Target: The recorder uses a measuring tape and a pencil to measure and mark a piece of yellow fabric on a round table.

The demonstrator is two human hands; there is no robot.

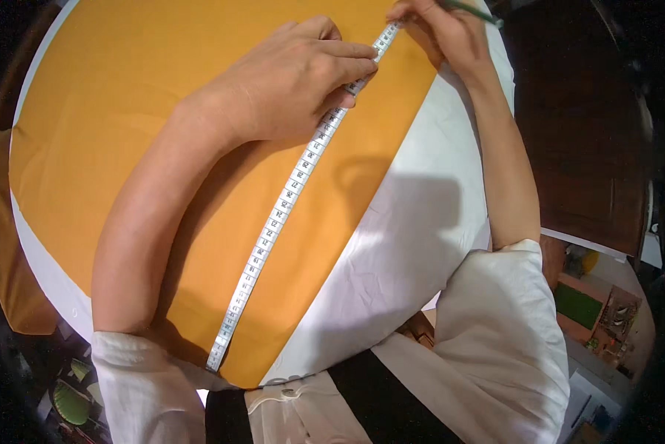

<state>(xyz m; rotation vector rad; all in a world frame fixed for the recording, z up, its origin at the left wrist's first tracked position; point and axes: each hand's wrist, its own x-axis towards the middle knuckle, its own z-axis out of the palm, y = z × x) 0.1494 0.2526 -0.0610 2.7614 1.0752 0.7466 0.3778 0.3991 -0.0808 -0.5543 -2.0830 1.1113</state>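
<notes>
A white tape measure point(282, 208) with printed numbers runs diagonally over mustard-yellow fabric point(160, 61). My left hand point(321, 69) rests on the fabric with its fingers and thumb on the tape's upper stretch. Farther up, my right hand point(449, 30) pinches the tape at the top edge of the view. A thin green rod, perhaps a pencil point(477, 11), passes along the back of that hand; most of it is out of view. The tape's lower end reaches the near edge of the fabric, close to my body.
The fabric lies on a white-covered board or table point(388, 250), whose covering is wrinkled at the right. Yellow fabric point(16, 277) hangs past the left edge. A dark brown wooden surface point(582, 166) stands right. Leaf-shaped green items point(72, 402) lie low at the left.
</notes>
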